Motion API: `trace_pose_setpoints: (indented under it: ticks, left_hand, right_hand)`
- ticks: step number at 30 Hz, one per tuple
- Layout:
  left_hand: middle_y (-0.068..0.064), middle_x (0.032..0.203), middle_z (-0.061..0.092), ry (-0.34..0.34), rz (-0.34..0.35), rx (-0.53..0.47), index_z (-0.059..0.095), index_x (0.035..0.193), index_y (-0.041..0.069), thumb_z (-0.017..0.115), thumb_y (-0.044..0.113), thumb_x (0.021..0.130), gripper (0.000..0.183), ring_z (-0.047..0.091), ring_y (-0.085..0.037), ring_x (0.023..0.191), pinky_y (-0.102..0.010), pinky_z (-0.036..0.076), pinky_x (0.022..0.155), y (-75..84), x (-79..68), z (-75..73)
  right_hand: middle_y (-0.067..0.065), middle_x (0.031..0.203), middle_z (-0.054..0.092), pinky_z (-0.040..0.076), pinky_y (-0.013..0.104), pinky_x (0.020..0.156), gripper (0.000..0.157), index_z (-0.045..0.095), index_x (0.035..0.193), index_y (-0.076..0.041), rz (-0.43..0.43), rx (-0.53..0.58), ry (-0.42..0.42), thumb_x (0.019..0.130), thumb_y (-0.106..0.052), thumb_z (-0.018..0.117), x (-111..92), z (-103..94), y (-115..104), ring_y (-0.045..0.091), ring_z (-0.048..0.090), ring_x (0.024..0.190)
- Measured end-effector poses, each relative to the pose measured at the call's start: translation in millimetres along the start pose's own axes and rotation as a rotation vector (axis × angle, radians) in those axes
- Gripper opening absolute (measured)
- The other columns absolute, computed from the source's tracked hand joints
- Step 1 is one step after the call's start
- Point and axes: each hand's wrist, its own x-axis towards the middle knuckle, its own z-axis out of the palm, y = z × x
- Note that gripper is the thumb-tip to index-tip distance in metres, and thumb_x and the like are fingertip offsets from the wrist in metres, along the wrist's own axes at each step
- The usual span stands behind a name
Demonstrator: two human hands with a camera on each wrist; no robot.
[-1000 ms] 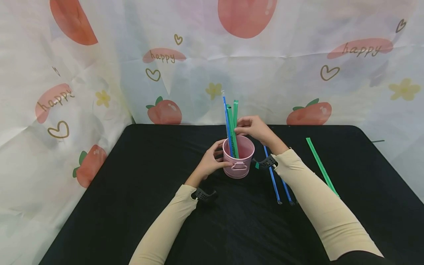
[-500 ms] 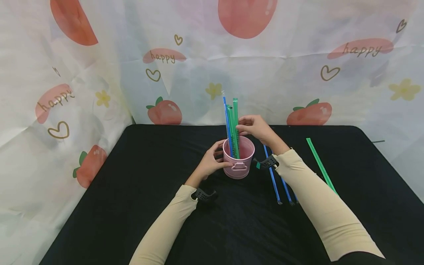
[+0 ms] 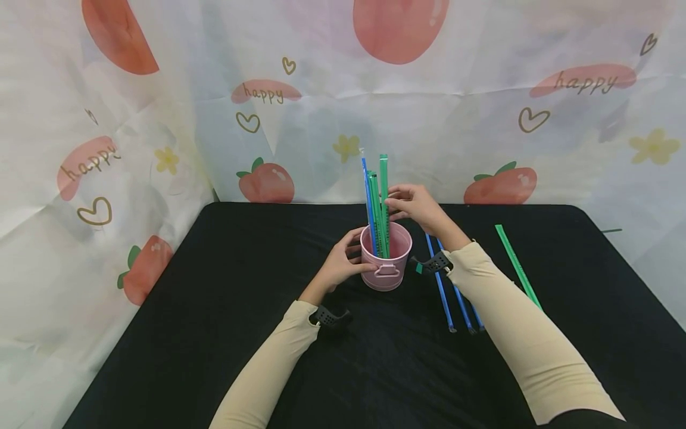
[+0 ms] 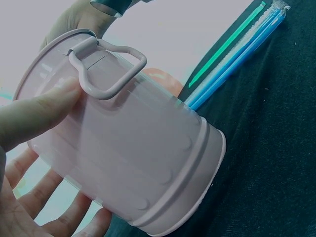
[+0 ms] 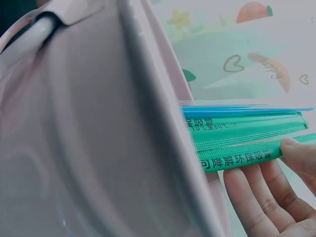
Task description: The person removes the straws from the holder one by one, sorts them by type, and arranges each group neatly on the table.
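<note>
A small pink bucket [image 3: 382, 282] with a loop handle stands upright on the black table. My left hand [image 3: 339, 261] holds its left side, thumb on the front near the handle and fingers spread round the wall [image 4: 133, 148]. Over the rim, my right hand [image 3: 415, 205] pinches a green paper-wrapped straw [image 3: 383, 179] between thumb and fingers; printed characters show on its wrapper [image 5: 237, 160] in the right wrist view. The straw's lower end is inside the bucket. Beside it lean other green wrapped straws [image 3: 373, 196] and a blue straw [image 3: 367, 185] in clear wrap.
Several blue straws [image 3: 443, 298] lie on the table right of the bucket, partly under my right forearm. A green straw [image 3: 517, 262] lies farther right. A printed cloth [image 3: 321, 119] hangs behind the table's back edge.
My right hand has risen slightly and shifted a little right, with the pinched green straw standing higher and straighter. The left hand and the bucket have stayed put.
</note>
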Motion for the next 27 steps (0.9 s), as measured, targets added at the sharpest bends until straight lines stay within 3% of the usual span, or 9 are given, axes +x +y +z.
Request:
trace_pose_setpoints:
  ticks: [9, 13, 15, 21, 27]
  left_hand:
    - [-0.02, 0.144, 0.037, -0.026, -0.008, -0.002, 0.032, 0.143, 0.007, 0.072, 0.0, 0.079, 0.076, 0.04, -0.041, 0.132, -0.049, 0.041, 0.104, 27.4, -12.7, -0.6]
    - [-0.02, 0.144, 0.037, -0.029, -0.003, -0.007, 0.032, 0.143, 0.007, 0.071, -0.001, 0.079, 0.075, 0.04, -0.042, 0.132, -0.05, 0.04, 0.104, 28.5, -13.7, -0.2]
    - [-0.02, 0.144, 0.037, -0.031, -0.006, -0.011, 0.032, 0.143, 0.007, 0.071, -0.001, 0.079, 0.076, 0.039, -0.041, 0.132, -0.05, 0.04, 0.104, 28.1, -13.7, -0.2]
    - [-0.014, 0.143, 0.041, 0.004, 0.007, 0.004, 0.035, 0.142, 0.014, 0.074, 0.001, 0.077, 0.077, 0.042, -0.037, 0.131, -0.047, 0.042, 0.103, 3.9, -2.6, 0.6]
    - [-0.016, 0.144, 0.039, -0.001, -0.012, -0.013, 0.035, 0.143, 0.013, 0.073, -0.001, 0.077, 0.078, 0.04, -0.038, 0.133, -0.049, 0.041, 0.104, 1.2, 0.1, -0.4]
  right_hand:
    - [0.025, 0.118, 0.057, 0.058, 0.03, 0.076, 0.035, 0.051, 0.127, 0.006, 0.01, -0.002, 0.001, 0.096, -0.011, 0.052, 0, -2.1, -3, 0.005, 0.064, 0.08]
    - [0.018, 0.112, 0.061, 0.058, 0.028, 0.075, 0.036, 0.052, 0.127, 0.007, 0.009, -0.009, 0.007, 0.096, -0.011, 0.052, 0, -3.9, -5, 0.004, 0.064, 0.079]
    - [0.012, 0.106, 0.064, 0.058, 0.027, 0.074, 0.036, 0.052, 0.127, 0.008, 0.008, -0.004, 0.007, 0.095, -0.011, 0.053, 0, -4.8, -6, 0.003, 0.064, 0.078]
    - [-0.005, 0.091, 0.065, 0.057, 0.024, 0.073, 0.038, 0.051, 0.126, 0.012, 0.013, 0.013, 0.008, 0.095, -0.011, 0.053, 0, -7.7, -12, 0.003, 0.064, 0.077]
    - [-0.004, 0.092, 0.064, 0.057, 0.024, 0.073, 0.039, 0.052, 0.126, 0.011, 0.008, -0.001, 0.022, 0.095, -0.013, 0.054, 0, -12.2, -14, 0.002, 0.064, 0.077]
